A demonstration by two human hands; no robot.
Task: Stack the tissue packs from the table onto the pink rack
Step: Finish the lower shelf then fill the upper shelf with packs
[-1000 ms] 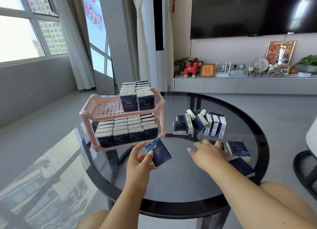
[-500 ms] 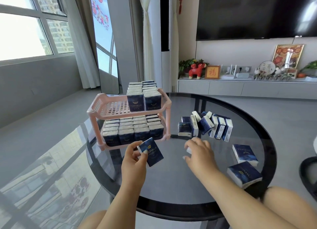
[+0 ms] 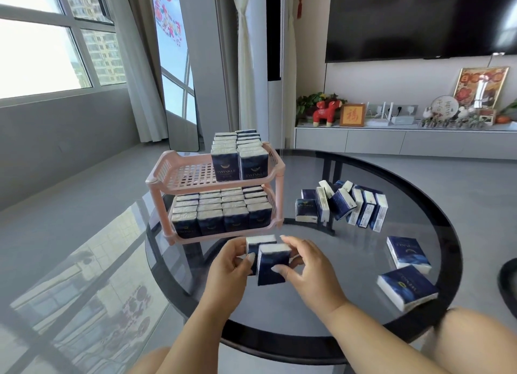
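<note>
Two tissue packs (image 3: 270, 261) are held together above the glass table (image 3: 279, 312), just in front of the pink rack (image 3: 179, 175). The left hand (image 3: 228, 267) and the right hand (image 3: 306, 264) each pinch them from their side. More packs (image 3: 342, 204) stand behind on the right.

Round dark glass table (image 3: 279, 312); on its far left, pink rack (image 3: 159, 175) of two tiers, lower tier filled with rows of navy tissue packs (image 3: 221, 211), upper tier holding two rows (image 3: 237, 155) at its right side; left hand (image 3: 228, 270) and right hand (image 3: 306, 267) together gripping two packs (image 3: 270, 261) just in front of the rack; cluster of packs (image 3: 344, 205) standing and leaning mid-table; two flat packs (image 3: 407, 270) near the right rim.
</note>
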